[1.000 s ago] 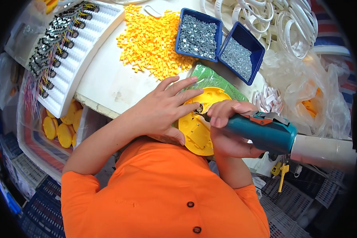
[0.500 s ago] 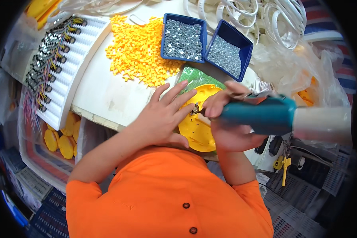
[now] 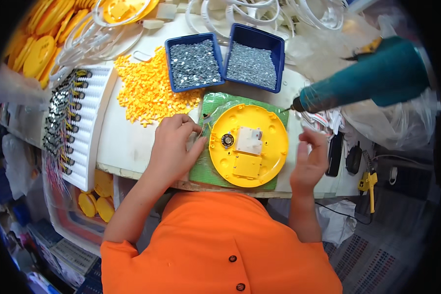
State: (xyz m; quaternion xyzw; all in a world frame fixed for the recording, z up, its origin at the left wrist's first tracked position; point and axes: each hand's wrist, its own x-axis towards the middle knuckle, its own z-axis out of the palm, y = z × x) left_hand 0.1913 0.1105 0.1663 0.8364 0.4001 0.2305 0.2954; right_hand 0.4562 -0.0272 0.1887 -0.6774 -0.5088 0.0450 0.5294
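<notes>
A round yellow plastic housing (image 3: 274,147) lies inner side up on a green mat (image 3: 201,169). Fixed inside it are a small dark round part (image 3: 227,141), a white box-shaped part (image 3: 248,140) and a yellow rectangular compartment (image 3: 247,166). Beside its left rim, my left hand (image 3: 174,147) pinches thin wires (image 3: 204,128) between thumb and forefinger; a small black piece is at their upper end. My right hand (image 3: 309,161) is off the housing's right side, fingers loosely bent and apart, holding nothing. A teal electric screwdriver (image 3: 362,76) hangs above it, bit toward the mat.
Two blue bins (image 3: 170,66) of small metal parts stand behind the mat, next to a heap of small yellow pieces (image 3: 152,93). A white ridged tray (image 3: 95,105) with wired parts is at left. Yellow discs (image 3: 38,56), white rings and plastic bags crowd the back and sides.
My right hand has let go of the screwdriver, which now hangs farther up and right. My left hand has left the housing and taken hold of wires. The housing now shows whole.
</notes>
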